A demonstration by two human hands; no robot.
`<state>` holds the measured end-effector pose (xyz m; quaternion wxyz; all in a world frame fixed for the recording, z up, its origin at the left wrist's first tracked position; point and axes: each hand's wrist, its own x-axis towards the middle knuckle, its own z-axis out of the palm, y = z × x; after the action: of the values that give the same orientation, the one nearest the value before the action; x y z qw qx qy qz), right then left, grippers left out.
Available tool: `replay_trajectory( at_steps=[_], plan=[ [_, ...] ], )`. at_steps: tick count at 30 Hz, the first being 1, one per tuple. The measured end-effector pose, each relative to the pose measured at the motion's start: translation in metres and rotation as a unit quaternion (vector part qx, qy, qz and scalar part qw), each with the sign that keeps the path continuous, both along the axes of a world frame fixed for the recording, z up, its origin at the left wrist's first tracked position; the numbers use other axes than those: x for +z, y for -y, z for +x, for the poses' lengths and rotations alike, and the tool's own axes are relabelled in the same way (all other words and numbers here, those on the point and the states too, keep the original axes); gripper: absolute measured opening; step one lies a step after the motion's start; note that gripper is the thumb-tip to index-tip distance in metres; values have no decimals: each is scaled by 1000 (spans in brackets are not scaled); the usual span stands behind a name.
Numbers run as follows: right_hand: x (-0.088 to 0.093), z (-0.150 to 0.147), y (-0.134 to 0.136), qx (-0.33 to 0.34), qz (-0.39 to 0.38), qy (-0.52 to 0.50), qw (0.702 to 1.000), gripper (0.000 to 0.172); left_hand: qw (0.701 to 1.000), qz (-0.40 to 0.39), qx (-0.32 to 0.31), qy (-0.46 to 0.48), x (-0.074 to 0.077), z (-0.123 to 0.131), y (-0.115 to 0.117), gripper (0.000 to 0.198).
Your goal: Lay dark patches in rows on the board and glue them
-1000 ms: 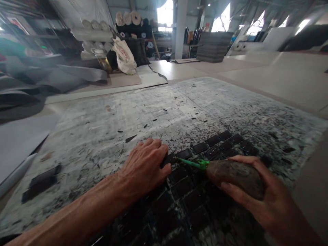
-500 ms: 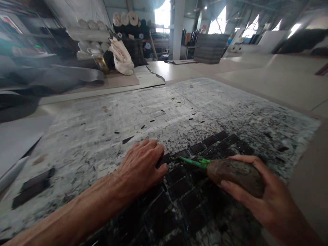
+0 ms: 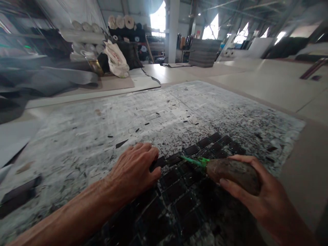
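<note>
My right hand wraps round a brown, stained squeeze bottle lying nearly level. Its thin green nozzle points left, with the tip just over a dark rectangular piece in a row of such pieces. A fine pale strand trails near the nozzle. My left hand rests on the board, fingers curled, thumb and forefinger closed about the end of a dark piece in the same row. Several more dark glossy pieces lie in rows between and below my hands; shadow hides the nearest ones.
The pale, stained board carries dark scraps and specks, densest on the right. Loose dark pieces lie at left. Beyond stand a white bag, a jug with yellowish liquid, a stack of grey sheets and fabric rolls.
The view has shifted slightly, so the board appears further left. The nozzle tip has moved right along the row, away from my left hand. Both hands keep their grip.
</note>
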<state>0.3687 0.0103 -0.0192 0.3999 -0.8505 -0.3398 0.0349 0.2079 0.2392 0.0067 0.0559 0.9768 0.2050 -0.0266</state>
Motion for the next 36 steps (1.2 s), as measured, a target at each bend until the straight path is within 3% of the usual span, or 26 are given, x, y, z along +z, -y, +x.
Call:
replay_trajectory(
  at_steps=[5, 17, 36],
  plan=[
    [7, -8, -3, -46, 11, -74, 996, 42, 1000, 0, 1, -16, 2, 2, -2, 10],
    [17, -12, -4, -94, 38, -99, 990, 40, 1000, 3, -2, -13, 3, -2, 1, 10],
    [5, 2, 1, -50, 18, -88, 995, 41, 1000, -5, -4, -31, 6, -3, 2, 19]
  ],
)
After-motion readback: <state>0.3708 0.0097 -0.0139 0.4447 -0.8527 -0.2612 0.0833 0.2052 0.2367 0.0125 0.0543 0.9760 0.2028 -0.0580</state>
